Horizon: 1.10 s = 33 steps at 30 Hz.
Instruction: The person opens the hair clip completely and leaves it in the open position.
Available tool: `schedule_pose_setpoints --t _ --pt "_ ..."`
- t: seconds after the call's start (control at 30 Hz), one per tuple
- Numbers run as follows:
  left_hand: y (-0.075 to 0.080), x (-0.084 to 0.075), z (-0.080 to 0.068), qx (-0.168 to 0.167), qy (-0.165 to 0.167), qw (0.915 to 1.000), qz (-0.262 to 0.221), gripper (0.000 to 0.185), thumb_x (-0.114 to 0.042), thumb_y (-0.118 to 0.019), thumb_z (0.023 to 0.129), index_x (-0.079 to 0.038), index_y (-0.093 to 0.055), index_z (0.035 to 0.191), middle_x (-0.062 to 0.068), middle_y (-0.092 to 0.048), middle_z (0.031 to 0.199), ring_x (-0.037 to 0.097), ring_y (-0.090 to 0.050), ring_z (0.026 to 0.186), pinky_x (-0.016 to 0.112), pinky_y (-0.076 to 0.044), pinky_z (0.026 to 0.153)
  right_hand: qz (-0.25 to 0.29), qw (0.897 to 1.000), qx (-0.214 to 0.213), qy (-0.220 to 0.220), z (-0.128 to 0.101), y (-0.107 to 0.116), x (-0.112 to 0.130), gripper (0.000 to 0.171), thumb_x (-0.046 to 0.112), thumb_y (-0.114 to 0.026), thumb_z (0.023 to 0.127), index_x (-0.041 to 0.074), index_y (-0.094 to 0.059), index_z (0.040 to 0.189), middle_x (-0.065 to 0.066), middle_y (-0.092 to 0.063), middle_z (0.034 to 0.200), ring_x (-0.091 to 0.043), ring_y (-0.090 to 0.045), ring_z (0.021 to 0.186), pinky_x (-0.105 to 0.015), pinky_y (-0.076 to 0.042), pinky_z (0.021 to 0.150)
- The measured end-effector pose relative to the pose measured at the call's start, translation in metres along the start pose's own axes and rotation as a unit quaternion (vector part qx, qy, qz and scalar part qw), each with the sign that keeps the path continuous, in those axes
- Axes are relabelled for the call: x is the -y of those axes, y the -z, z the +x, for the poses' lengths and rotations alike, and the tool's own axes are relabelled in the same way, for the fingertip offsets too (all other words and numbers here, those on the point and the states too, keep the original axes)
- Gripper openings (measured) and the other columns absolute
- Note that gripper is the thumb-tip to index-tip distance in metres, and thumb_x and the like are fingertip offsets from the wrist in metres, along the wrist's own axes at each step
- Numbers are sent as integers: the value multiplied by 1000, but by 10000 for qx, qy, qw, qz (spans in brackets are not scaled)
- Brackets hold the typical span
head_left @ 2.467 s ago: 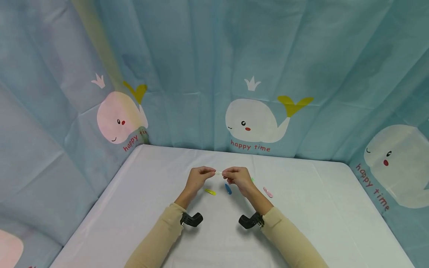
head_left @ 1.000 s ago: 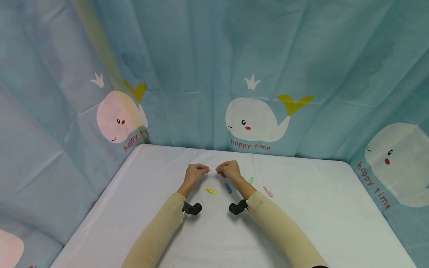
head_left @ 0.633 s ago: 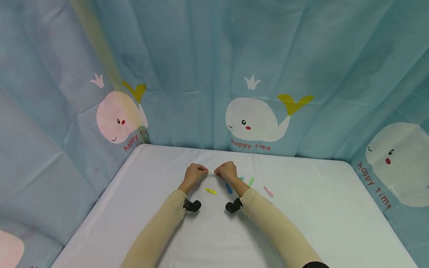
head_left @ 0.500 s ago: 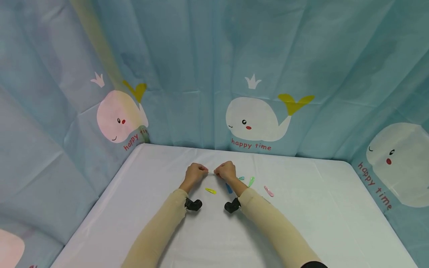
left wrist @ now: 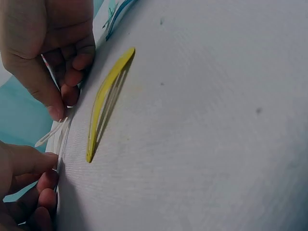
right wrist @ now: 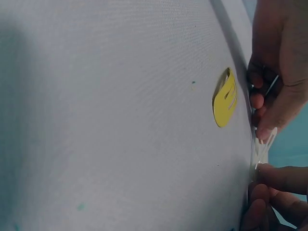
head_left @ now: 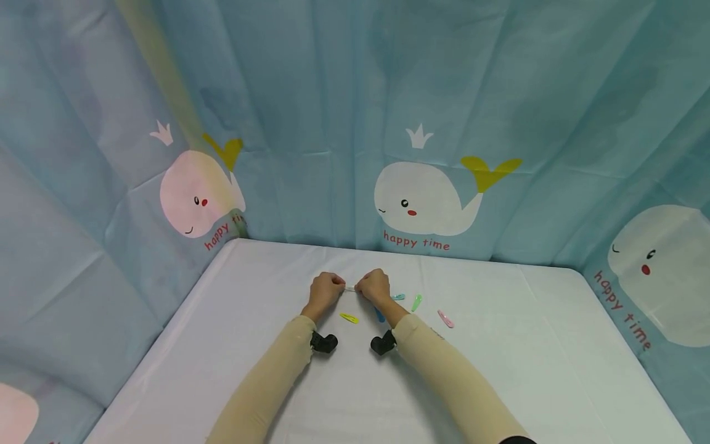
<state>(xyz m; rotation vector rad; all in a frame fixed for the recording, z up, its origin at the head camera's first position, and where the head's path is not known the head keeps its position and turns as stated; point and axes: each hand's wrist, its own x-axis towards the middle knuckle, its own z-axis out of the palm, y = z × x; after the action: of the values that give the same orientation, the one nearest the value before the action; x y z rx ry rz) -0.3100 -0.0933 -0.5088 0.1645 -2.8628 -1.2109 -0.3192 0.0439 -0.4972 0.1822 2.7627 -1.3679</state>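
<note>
White and thin, the clip (head_left: 350, 288) is spanning the small gap between the two grips, each end pinched between a thumb and fingertips, low over the tabletop (head_left: 516, 345). The left hand (head_left: 325, 291) is gripping its left end with fingers curled in and knuckles up; the right hand (head_left: 373, 287) is gripping the other end the same way. Both forearms in beige sleeves (head_left: 444, 370) are reaching forward and angling inward, so the hands are nearly meeting. Just nearer the person than the grips, a yellow clip (head_left: 349, 317) is lying flat. A blue clip (head_left: 379, 316) is lying partly under the right wrist. Right of the right hand, teal (head_left: 397, 296), green (head_left: 416, 302) and pink (head_left: 445, 318) clips are lying in a loose row.
</note>
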Motion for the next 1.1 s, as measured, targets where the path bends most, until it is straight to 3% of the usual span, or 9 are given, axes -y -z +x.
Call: schedule_pose_setpoints --t 0.27,0.47,0.7,1.1 --pt "1 3 -2 -29 -225 9997 -21 9 -11 -68 89 -5 -74 92 10 -73 93 24 -66 87 40 -52 80 169 9997 193 3 1 2 -2 6 7 -76 77 1 -75 74 -6 -69 65 -11 -54 53 -22 -41 48" --pt "11 6 -9 30 -475 9988 -104 9 -11 -67 90 -6 -74 93 9 -74 93 23 -66 89 40 -52 81 143 9981 548 257 -2 7 -3 7 10 -75 82 3 -76 79 -6 -70 67 -9 -52 51 -21 -40 48" --pt "21 4 -28 389 -644 9971 -143 10 -12 -68 89 -7 -75 95 8 -73 93 20 -65 84 37 -51 78 266 9931 905 690 -19 22 -1 8 10 -73 84 3 -75 81 -8 -70 72 -12 -56 57 -23 -44 52" --pt "24 7 -53 599 -1002 9932 13 8 -10 -71 86 -7 -75 92 5 -72 84 15 -63 76 32 -50 69 -466 9824 1128 1416 -44 26 -8 7 11 -75 82 4 -76 80 -6 -72 75 -10 -53 62 -22 -42 56"
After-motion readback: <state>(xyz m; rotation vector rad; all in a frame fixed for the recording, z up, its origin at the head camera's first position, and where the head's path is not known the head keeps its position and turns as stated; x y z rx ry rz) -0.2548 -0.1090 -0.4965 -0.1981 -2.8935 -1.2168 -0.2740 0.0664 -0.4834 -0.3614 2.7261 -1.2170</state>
